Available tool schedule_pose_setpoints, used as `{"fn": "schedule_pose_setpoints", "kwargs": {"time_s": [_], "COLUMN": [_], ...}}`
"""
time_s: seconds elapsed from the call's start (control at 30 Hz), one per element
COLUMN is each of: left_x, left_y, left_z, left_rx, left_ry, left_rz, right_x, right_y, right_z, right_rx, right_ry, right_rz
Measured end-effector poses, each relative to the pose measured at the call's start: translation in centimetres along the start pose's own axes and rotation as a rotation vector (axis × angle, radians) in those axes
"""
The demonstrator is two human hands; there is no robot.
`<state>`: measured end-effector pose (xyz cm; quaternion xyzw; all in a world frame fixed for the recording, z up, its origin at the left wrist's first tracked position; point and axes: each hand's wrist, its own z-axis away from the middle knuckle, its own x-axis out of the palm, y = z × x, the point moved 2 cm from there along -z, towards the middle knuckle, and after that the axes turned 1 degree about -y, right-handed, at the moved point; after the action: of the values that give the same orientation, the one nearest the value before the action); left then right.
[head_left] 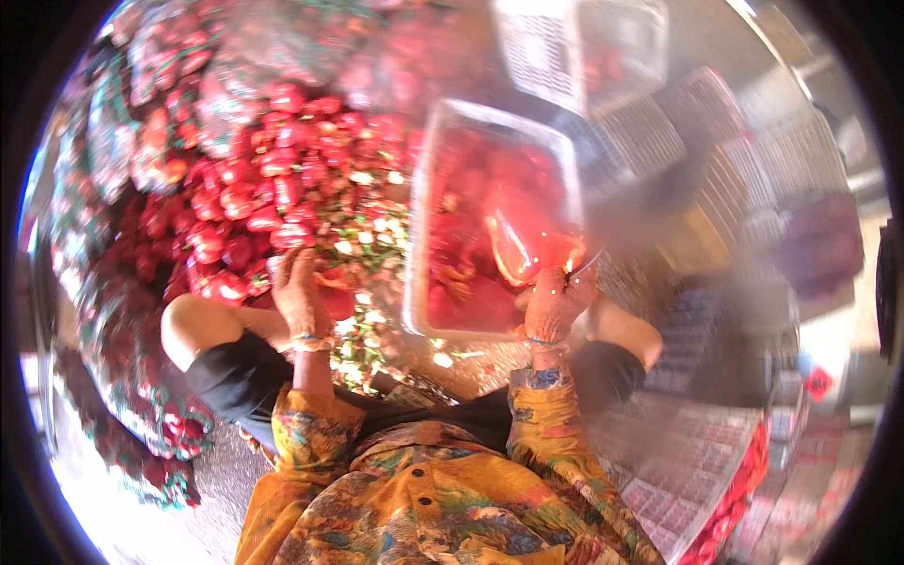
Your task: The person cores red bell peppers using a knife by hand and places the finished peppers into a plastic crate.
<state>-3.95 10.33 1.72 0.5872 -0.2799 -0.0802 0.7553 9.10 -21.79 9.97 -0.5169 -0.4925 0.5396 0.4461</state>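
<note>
My left hand [299,299], in an orange-brown glove, is at the near edge of a heap of red bell peppers [281,160]. Its fingers close on a red bell pepper [294,235] there. My right hand [556,306], gloved too, is at the near right corner of a white plastic crate [414,254]. A thin grey blade [586,267], seemingly a small knife's, sticks out from its closed fingers; the handle is hidden. Just beyond those fingers, a large glossy red pepper piece [529,235] shows over the crate. I cannot tell whether the hand touches it. Red pepper pieces [457,217] fill the crate.
Pale cores and green stems [363,231] litter the ground between heap and crate. Net sacks of peppers [85,254] line the left side. White crates [541,52] stand at the back, with more baskets [711,212] to the right. A printed sheet [678,461] lies at the near right.
</note>
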Motion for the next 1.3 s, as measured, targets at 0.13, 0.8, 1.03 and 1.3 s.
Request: {"fn": "schedule_pose_setpoints", "kwargs": {"time_s": [0.13, 0.8, 1.03, 1.3], "left_x": [8.5, 10.6, 7.4, -0.4], "left_y": [0.0, -5.5, -8.8, -15.0], "left_z": [5.5, 10.2, 0.8, -17.7], "left_rx": [-0.024, -0.26, -0.274, -0.082], "left_ry": [-0.177, -0.668, 0.104, 0.127], "left_rz": [0.075, -0.157, -0.016, -1.541], "right_x": [-7.6, -4.0, -5.3, -4.3], "right_y": [0.1, 12.9, 15.1, 17.2], "right_z": [3.0, -4.0, -3.6, -6.7], "right_rx": [-0.489, 0.149, 0.192, 0.143], "right_ry": [0.274, 0.233, 0.244, 0.242], "right_rz": [0.771, 0.918, 0.93, 1.109]}}
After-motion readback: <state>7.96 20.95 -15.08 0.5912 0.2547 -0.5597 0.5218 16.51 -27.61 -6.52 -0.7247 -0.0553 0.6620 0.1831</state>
